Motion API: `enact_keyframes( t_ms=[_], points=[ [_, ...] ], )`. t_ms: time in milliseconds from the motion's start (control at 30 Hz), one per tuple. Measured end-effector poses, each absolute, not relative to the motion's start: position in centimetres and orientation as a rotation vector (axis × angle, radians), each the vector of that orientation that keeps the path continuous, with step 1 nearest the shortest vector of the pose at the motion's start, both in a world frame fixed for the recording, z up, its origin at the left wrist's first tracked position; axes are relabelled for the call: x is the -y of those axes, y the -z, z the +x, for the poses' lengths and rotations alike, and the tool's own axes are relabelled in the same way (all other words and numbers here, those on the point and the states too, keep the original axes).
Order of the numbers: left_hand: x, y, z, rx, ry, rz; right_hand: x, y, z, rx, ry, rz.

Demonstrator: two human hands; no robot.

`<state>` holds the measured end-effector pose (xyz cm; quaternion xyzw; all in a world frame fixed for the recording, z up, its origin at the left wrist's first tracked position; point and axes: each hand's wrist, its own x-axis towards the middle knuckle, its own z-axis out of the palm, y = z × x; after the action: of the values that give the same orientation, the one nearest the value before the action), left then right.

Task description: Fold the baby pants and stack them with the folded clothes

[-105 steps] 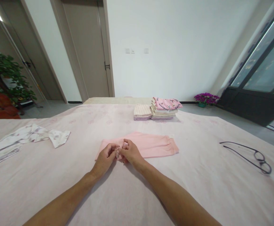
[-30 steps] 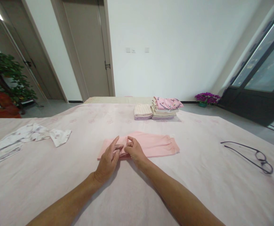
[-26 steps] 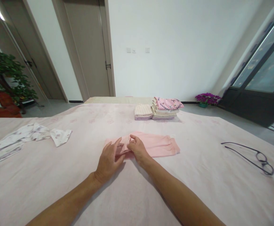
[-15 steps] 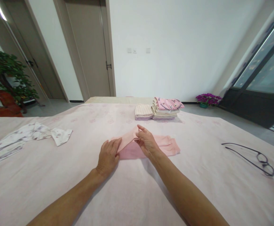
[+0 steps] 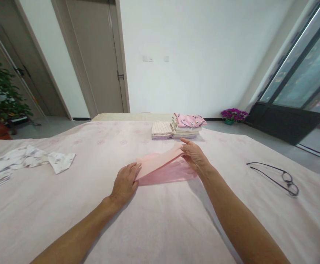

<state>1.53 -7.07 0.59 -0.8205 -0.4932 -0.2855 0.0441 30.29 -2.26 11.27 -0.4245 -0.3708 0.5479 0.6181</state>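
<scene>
- The pink cloth (image 5: 160,158) lies on the bed (image 5: 154,223) in front of you, between your two hands.
- Its long axis runs from left to right across your view; the lower layer lies flat along this line.
- The upper layer is lifted at its right end, so it points to the right, upward and away from you.
- Your right hand (image 5: 194,156) has its fingers narrow, pinching this lifted end.
- Your left hand (image 5: 125,182) rests its fingers upon the left end; whether they grip it, I cannot tell.
</scene>
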Motion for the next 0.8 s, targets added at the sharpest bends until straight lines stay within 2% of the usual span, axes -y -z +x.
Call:
enact_keyframes(
  t_ms=[367, 533, 800],
  points=[
    [6.5, 0.2, 2.2, 1.227, 0.782, -2.615, 3.5, -3.6, 36.0, 1.538, -0.683, -1.644],
    [6.5, 0.1, 2.3, 1.107, 0.771, -2.644, 3.7, -3.5, 36.7, 1.681, -0.428, -1.754],
    [6.2, 0.7, 2.1, 1.014, 0.703, -2.721, 4.3, -3.7, 37.1, 1.787, -0.288, -1.849]
  ],
)
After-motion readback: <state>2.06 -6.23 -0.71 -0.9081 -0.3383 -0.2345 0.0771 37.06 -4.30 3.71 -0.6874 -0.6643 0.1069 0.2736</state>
